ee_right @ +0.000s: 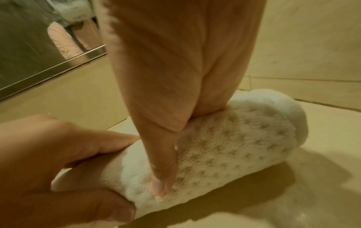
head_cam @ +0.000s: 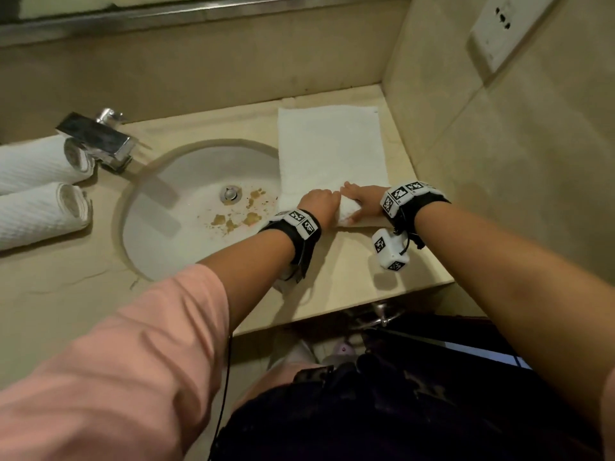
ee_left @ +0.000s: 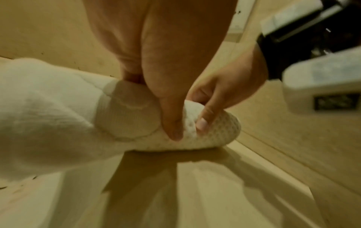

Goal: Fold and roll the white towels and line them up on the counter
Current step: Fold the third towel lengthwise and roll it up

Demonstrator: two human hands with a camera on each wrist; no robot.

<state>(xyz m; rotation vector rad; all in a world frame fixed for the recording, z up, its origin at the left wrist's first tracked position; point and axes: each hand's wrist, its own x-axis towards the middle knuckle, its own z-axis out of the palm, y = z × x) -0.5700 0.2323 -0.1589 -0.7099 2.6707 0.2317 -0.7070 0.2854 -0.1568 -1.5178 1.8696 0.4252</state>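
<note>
A white waffle towel lies flat on the beige counter to the right of the sink. Its near end is wound into a roll. My left hand grips the roll's left part, and my right hand grips its right part. In the left wrist view my left hand has its thumb pressed on the roll. The right wrist view shows my right hand with thumb in front and fingers over the roll. Two finished towel rolls lie side by side at far left.
A chrome faucet stands behind the round sink, whose basin carries brown stains. A tiled wall with a socket closes the counter's right side. The counter's front edge runs just below my wrists.
</note>
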